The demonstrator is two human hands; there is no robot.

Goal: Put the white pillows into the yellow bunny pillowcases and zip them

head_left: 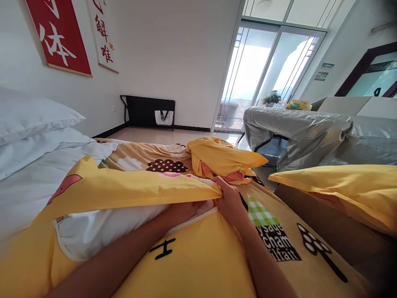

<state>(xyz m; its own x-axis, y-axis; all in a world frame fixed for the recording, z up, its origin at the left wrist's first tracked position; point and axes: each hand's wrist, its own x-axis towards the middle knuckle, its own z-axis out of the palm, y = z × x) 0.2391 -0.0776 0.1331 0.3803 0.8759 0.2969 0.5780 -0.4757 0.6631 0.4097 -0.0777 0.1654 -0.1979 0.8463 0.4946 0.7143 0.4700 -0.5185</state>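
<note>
A yellow pillowcase (130,188) with pink and black prints lies across the bed in front of me, a white pillow (89,231) showing inside its open mouth. My right hand (228,200) is closed, pinching the pillowcase's upper edge near its corner. My left hand (182,211) reaches into the opening against the pillow; its fingers are hidden under the cloth. Both forearms stretch over the lower yellow layer.
White pillows (34,120) are stacked at the left on a white sheet. A crumpled yellow cloth (220,159) lies further along the printed bedspread (279,236). Another yellow pillow (341,186) sits at right, beside furniture under a silver cover (310,132). Glass doors stand behind.
</note>
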